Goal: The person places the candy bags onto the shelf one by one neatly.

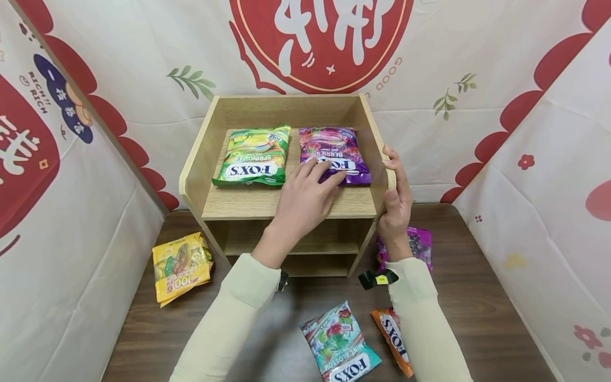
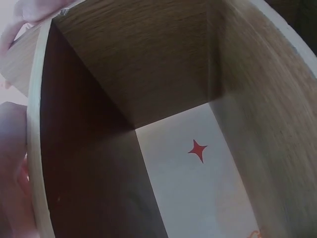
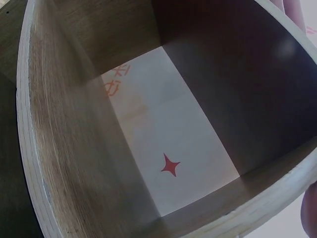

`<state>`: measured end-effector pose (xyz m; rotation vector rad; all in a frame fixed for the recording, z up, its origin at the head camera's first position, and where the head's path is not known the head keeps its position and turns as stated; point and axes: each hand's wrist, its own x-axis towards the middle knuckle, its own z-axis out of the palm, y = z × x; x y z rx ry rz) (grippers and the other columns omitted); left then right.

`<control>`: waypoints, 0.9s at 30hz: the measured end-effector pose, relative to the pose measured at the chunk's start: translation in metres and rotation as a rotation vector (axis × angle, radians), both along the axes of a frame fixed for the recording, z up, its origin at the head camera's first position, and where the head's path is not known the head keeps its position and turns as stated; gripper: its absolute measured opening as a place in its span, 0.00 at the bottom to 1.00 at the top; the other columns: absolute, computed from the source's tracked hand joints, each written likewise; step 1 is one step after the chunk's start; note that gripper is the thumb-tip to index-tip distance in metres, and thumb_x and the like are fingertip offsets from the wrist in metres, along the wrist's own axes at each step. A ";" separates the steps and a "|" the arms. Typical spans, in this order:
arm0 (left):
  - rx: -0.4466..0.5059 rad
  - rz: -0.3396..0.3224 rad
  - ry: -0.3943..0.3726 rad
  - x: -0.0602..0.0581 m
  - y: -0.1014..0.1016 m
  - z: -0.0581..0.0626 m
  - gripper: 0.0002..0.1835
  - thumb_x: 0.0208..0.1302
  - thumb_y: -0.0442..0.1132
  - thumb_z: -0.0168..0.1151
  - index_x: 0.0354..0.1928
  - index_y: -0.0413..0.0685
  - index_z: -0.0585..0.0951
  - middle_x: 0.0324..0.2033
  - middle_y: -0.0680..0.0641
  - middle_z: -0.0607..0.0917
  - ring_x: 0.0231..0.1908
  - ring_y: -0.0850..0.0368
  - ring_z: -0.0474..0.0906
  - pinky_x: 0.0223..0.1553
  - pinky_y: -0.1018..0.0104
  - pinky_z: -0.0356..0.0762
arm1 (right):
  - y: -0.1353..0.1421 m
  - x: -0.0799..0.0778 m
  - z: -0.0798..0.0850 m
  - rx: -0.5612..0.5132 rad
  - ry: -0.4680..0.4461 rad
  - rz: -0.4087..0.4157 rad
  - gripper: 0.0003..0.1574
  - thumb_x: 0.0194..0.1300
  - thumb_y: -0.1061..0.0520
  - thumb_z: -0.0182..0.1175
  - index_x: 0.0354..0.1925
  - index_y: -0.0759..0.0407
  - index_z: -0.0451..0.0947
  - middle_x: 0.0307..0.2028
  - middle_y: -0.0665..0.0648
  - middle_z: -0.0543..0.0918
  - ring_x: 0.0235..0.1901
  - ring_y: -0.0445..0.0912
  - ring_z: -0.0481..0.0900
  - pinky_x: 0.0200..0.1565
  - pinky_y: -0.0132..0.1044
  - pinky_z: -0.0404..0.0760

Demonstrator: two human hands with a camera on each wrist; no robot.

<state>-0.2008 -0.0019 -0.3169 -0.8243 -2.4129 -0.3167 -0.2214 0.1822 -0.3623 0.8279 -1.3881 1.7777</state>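
In the head view, my left hand (image 1: 307, 191) reaches over the top tier of a small wooden shelf (image 1: 288, 210). Its fingers rest on the lower edge of a purple bag of Fox's Berries candy (image 1: 329, 146). Beside that bag, a green bag of Fox's Spring Tea candy (image 1: 258, 154) lies flat on the same tier. My right hand (image 1: 397, 199) grips the front edge of the shelf's right side panel, fingers outside and thumb at the front. Both wrist views look into the shelf's lower compartment, with its pale back panel (image 2: 190, 173) bearing a red star.
A yellow candy bag (image 1: 181, 268) lies left of the shelf on the dark wooden table (image 1: 138, 339). A purple bag (image 1: 421, 245) is partly behind my right wrist. In front lie a teal Mint Blossom bag (image 1: 339, 342) and an orange Fox's bag (image 1: 392, 337), partly under my right sleeve. Printed cloth walls surround the table.
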 end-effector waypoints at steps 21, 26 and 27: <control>0.156 -0.285 0.206 0.064 -0.041 -0.057 0.21 0.62 0.34 0.57 0.59 0.49 0.78 0.57 0.40 0.76 0.61 0.43 0.68 0.64 0.47 0.60 | 0.000 0.001 -0.001 0.000 0.008 -0.028 0.41 0.61 0.36 0.56 0.54 0.69 0.68 0.64 0.63 0.67 0.67 0.61 0.55 0.68 0.54 0.47; 0.243 -0.313 0.254 0.079 -0.062 -0.077 0.18 0.68 0.35 0.47 0.56 0.46 0.80 0.56 0.38 0.77 0.60 0.40 0.70 0.61 0.45 0.64 | 0.000 0.001 -0.001 0.005 0.003 -0.032 0.41 0.62 0.36 0.56 0.54 0.70 0.68 0.64 0.63 0.67 0.67 0.61 0.55 0.68 0.53 0.47; 0.257 -0.307 0.259 0.081 -0.066 -0.082 0.18 0.69 0.35 0.47 0.56 0.45 0.80 0.56 0.38 0.78 0.60 0.39 0.70 0.60 0.44 0.66 | 0.000 0.001 -0.001 0.004 0.003 -0.032 0.41 0.62 0.36 0.56 0.54 0.70 0.68 0.64 0.63 0.67 0.67 0.61 0.55 0.68 0.53 0.47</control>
